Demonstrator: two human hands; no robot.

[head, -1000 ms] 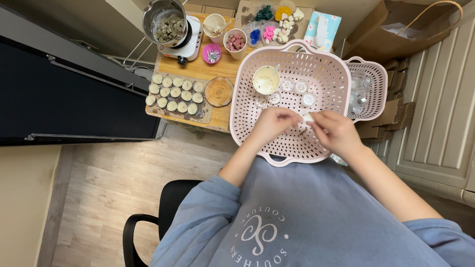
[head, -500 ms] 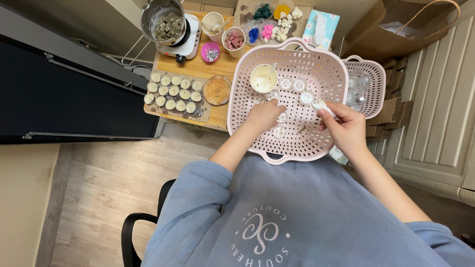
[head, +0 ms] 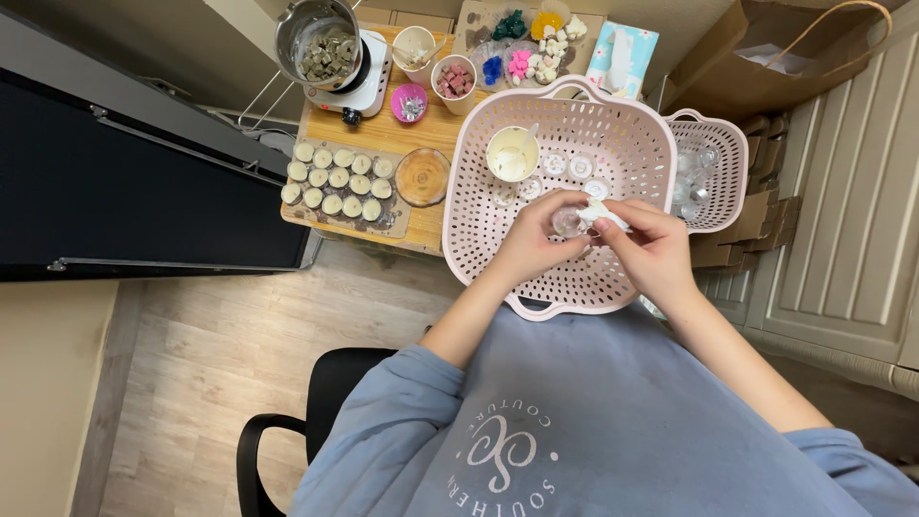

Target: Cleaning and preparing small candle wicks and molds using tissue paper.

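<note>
A big pink perforated basket (head: pixel 634 144) rests on my lap and the table edge. Both hands meet over its middle. My left hand (head: pixel 532 244) holds a small clear round cup (head: pixel 567 223) by its rim. My right hand (head: pixel 651 247) pinches a small white strip (head: pixel 599 213) right beside that cup. Inside the basket, further back, stand a white cup of pale wax (head: pixel 513 153) and a few small clear cups (head: pixel 580 167).
A wooden table (head: pixel 421 124) carries a tray of filled tealight cups (head: pixel 340 182), a metal pot on a white hotplate (head: pixel 321 43), cups of coloured wax pieces (head: pixel 455 81) and a glass dish (head: pixel 423 176). A smaller pink basket (head: pixel 713 168) sits right, a paper bag (head: pixel 766 57) behind.
My left hand has picked a clear cup up from the basket floor and raised it. My right hand has come back left with the white strip to meet it.
</note>
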